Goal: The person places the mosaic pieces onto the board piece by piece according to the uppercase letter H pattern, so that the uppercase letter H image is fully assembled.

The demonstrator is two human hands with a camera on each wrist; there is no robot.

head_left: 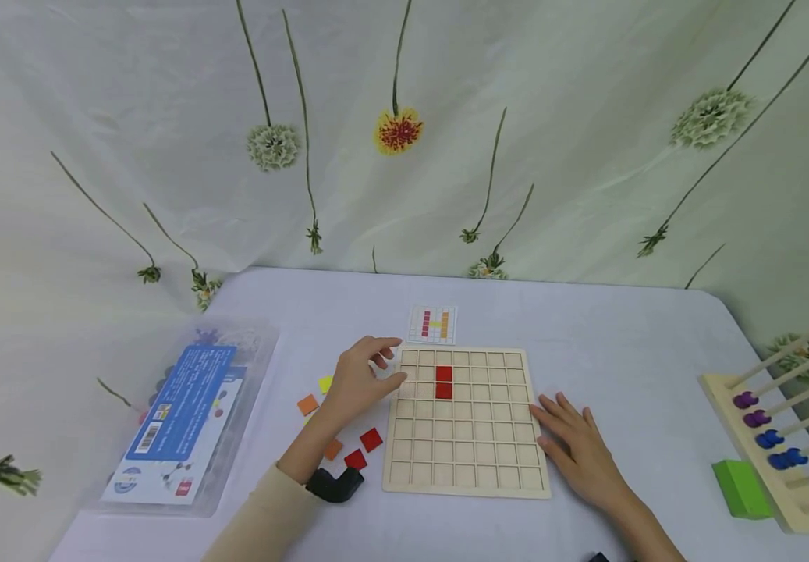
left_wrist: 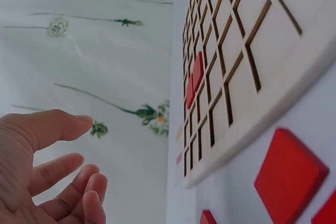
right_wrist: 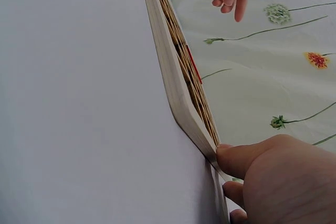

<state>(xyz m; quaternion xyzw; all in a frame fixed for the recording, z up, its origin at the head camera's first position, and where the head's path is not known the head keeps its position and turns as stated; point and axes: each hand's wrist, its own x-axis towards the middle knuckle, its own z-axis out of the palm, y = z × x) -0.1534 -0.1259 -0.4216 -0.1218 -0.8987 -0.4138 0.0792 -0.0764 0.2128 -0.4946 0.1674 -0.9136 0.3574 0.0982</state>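
A wooden grid board [head_left: 474, 454] lies on the table with two red square tiles [head_left: 444, 382] seated one above the other in its upper cells. My left hand [head_left: 362, 378] hovers over the board's left edge, fingers loosely bent, nothing between thumb and fingertips in the left wrist view. My right hand [head_left: 576, 449] rests at the board's right edge; its thumb [right_wrist: 236, 161] touches the side. Left of the board lie loose red tiles [head_left: 371, 439], orange tiles [head_left: 308, 404] and a yellow tile [head_left: 325, 383], partly hidden by the left arm. Behind the board lies a small pattern card [head_left: 432, 337].
A clear plastic case [head_left: 264, 375] with a blue-and-white printed sheet [head_left: 189, 406] lies at the left. At the right stand a wooden bead rack [head_left: 762, 468] and a green block [head_left: 741, 489]. A black bent piece [head_left: 337, 485] is beside the left wrist.
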